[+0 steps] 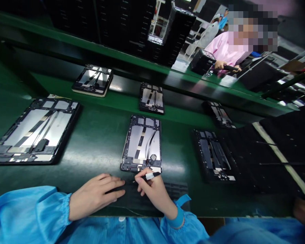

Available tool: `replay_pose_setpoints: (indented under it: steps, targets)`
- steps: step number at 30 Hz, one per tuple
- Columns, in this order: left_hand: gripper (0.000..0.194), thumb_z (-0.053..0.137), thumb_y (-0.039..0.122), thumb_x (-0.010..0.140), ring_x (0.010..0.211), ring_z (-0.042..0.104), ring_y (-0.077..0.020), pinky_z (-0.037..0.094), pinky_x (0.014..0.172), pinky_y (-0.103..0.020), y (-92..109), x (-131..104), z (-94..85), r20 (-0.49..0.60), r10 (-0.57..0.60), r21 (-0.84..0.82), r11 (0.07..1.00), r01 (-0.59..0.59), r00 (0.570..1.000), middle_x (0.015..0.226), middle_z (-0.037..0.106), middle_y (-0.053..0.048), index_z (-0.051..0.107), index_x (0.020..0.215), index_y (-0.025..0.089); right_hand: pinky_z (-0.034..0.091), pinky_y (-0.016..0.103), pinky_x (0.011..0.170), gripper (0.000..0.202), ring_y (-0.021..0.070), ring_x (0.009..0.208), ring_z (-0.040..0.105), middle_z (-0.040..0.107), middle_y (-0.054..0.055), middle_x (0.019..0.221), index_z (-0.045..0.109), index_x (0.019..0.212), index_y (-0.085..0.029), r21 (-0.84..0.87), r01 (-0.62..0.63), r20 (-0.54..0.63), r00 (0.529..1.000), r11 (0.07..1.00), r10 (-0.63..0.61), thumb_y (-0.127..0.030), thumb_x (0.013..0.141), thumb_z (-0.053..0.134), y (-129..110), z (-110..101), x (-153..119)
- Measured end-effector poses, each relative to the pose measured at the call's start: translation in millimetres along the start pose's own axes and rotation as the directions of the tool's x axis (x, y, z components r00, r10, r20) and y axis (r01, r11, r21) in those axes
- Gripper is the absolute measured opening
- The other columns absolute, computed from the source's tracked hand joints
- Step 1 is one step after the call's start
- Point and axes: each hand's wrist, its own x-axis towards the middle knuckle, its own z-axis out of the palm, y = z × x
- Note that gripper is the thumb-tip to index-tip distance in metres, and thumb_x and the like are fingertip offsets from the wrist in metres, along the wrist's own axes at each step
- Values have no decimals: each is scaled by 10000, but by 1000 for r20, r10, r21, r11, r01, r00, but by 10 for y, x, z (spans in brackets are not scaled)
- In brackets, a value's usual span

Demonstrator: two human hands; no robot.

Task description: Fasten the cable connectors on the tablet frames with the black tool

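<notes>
My right hand (155,193) is closed round a black-and-white marker pen (152,175), its lower end pointing left toward the surface below. Flat beside it, fingers stretched out, my left hand (98,195) rests at the edge of a thin dark sheet (178,190) and holds nothing. Both hands are over the near edge of the green table (96,135). Just beyond them lies an opened tablet (132,139) with its silver inside, ribbon cables and a small square part (153,158) showing. What the pen tip touches is unclear.
Opened tablets lie at the left (48,125), back left (91,79), back middle (151,97), right (212,154) and back right (221,114). Dark stacked trays (132,27) stand on a shelf behind. Dark material (269,152) covers the right. A person in pink (218,45) works opposite.
</notes>
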Motion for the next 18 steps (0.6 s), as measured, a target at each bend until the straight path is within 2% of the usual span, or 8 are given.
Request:
replay_pose_setpoints:
  steps: [4, 6, 9, 11, 14, 16, 18]
  targets:
    - [388, 369, 374, 1121, 1275, 605, -284, 476, 1050, -469, 58, -66, 39, 69, -63, 66, 996, 59, 996, 1488, 586, -75, 613, 1407, 280, 553, 274, 681, 243, 160, 662, 688, 686, 3, 736, 694, 823, -188, -61, 87, -96, 991, 994, -93, -412, 911, 724, 53, 36, -49]
    - [368, 459, 414, 1093, 1256, 618, -281, 467, 1066, -466, 90, -125, 42, 87, -73, 51, 996, 69, 993, 1491, 588, -60, 625, 1397, 292, 551, 284, 681, 286, 162, 643, 680, 686, 6, 729, 685, 807, -189, -47, 89, -127, 987, 995, -94, -450, 921, 717, 125, 64, -137]
    - [392, 533, 510, 1050, 1212, 640, -278, 478, 1052, -451, 145, -207, 41, 61, -53, 17, 998, 52, 997, 1461, 618, -49, 659, 1360, 305, 553, 288, 673, 347, 161, 634, 671, 675, 9, 723, 678, 830, -187, -13, 77, -105, 991, 997, -78, -517, 934, 708, 214, 95, -265]
    - [375, 495, 493, 1069, 1200, 641, -274, 487, 1035, -441, 169, -235, 44, 40, -29, 4, 1000, 29, 999, 1434, 639, -44, 676, 1334, 297, 569, 286, 672, 374, 155, 638, 672, 675, 10, 739, 670, 874, -187, 41, 52, -79, 996, 998, -48, -554, 932, 710, 215, 91, -288]
    - [335, 439, 330, 1105, 1208, 628, -265, 484, 1028, -433, 177, -228, 54, 32, -90, 24, 996, 90, 995, 1422, 639, -31, 653, 1361, 301, 593, 261, 606, 407, 144, 629, 662, 655, -6, 740, 657, 937, -190, 134, -41, -19, 999, 990, 44, -585, 893, 742, 135, 59, -206]
    - [344, 427, 308, 1108, 1207, 622, -273, 483, 1017, -444, 163, -205, 59, 34, -133, 41, 991, 131, 991, 1419, 632, -37, 635, 1383, 313, 591, 241, 567, 400, 147, 640, 669, 648, -10, 734, 674, 939, -184, 130, -86, 30, 996, 988, 83, -564, 863, 773, 63, 42, -106]
    - [346, 423, 345, 1110, 1198, 622, -280, 489, 996, -449, 137, -184, 55, 53, -112, 43, 993, 110, 992, 1403, 637, -47, 634, 1381, 309, 589, 237, 579, 329, 159, 673, 695, 667, -1, 738, 702, 916, -176, 60, -79, 59, 995, 995, 76, -494, 870, 776, -4, 37, -7]
